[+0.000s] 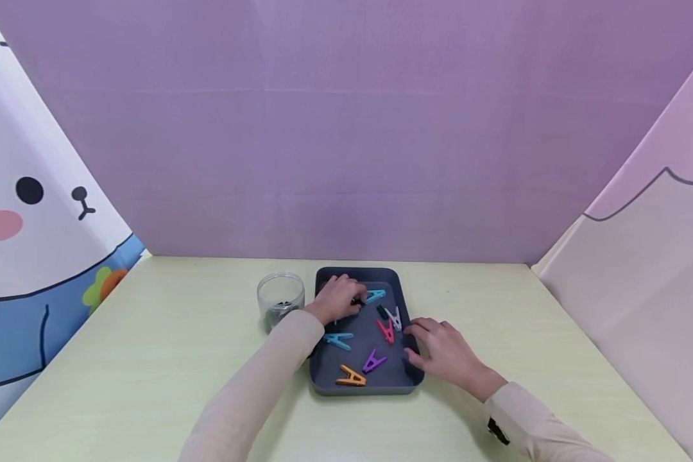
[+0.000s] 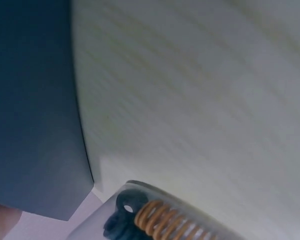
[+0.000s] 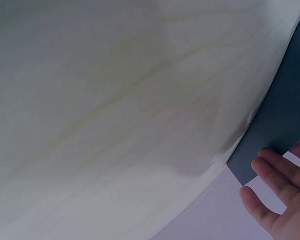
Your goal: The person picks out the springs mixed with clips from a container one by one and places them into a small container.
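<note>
A dark grey tray (image 1: 346, 389) holds several plastic clips: a light blue clip (image 1: 338, 340), another blue clip (image 1: 375, 295), a red clip (image 1: 386, 332), a white clip (image 1: 394, 318), a purple clip (image 1: 373, 362) and an orange clip (image 1: 351, 377). Inside its far part, my left hand (image 1: 336, 299) curls thumb and fingers round a small dark thing (image 1: 356, 300), mostly hidden, beside the far blue clip. My right hand (image 1: 443, 350) touches the tray's right rim with loosely bent fingers, holding nothing; the right wrist view shows these fingers (image 3: 277, 177) against the tray wall.
Left of the tray stands a clear round jar (image 1: 281, 289) with dark things inside; the left wrist view shows a copper-coloured coil (image 2: 162, 220) there. A small dark green piece (image 1: 383, 312) lies near the white clip. A purple backdrop (image 1: 346, 160) rises behind the pale table (image 1: 179, 346).
</note>
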`<state>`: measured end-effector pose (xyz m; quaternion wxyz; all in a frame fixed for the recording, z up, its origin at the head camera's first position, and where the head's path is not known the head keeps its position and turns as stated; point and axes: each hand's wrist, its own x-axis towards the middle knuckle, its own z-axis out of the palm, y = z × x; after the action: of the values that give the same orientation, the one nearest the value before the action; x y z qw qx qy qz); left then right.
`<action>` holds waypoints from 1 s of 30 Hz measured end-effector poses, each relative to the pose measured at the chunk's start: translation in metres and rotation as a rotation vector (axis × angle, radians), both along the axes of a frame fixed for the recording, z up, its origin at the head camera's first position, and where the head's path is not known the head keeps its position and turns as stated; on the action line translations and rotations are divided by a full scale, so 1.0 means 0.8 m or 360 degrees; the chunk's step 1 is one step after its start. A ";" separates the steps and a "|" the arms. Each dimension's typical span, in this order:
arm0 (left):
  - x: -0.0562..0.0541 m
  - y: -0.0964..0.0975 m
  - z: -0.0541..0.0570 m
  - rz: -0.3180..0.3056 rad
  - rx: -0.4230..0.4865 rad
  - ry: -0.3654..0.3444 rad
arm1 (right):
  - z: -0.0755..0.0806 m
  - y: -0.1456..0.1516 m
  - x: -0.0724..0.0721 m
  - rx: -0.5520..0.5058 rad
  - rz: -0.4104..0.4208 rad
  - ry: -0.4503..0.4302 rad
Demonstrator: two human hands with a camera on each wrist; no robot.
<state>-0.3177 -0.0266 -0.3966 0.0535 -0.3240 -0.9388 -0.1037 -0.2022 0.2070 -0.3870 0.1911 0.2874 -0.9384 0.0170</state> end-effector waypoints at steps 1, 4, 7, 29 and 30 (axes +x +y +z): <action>0.000 0.000 0.000 -0.0005 0.0007 0.0004 | 0.000 0.000 0.000 0.0000 0.0001 0.0000; -0.001 -0.001 0.000 -0.0005 0.0028 0.0017 | 0.000 0.000 0.000 -0.0004 0.0004 0.0001; -0.001 -0.001 0.000 0.0006 0.0045 0.0030 | 0.001 0.000 0.000 -0.0007 0.0010 0.0005; 0.006 -0.005 0.011 0.0014 0.0207 0.0208 | -0.002 0.001 -0.004 -0.0012 0.0027 0.0025; 0.006 -0.005 0.012 0.0011 0.0217 0.0222 | -0.002 0.001 -0.005 -0.0009 0.0025 0.0026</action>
<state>-0.3127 -0.0304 -0.3871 0.1411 -0.3228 -0.9247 -0.1442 -0.2059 0.2077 -0.3889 0.1995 0.2945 -0.9344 0.0189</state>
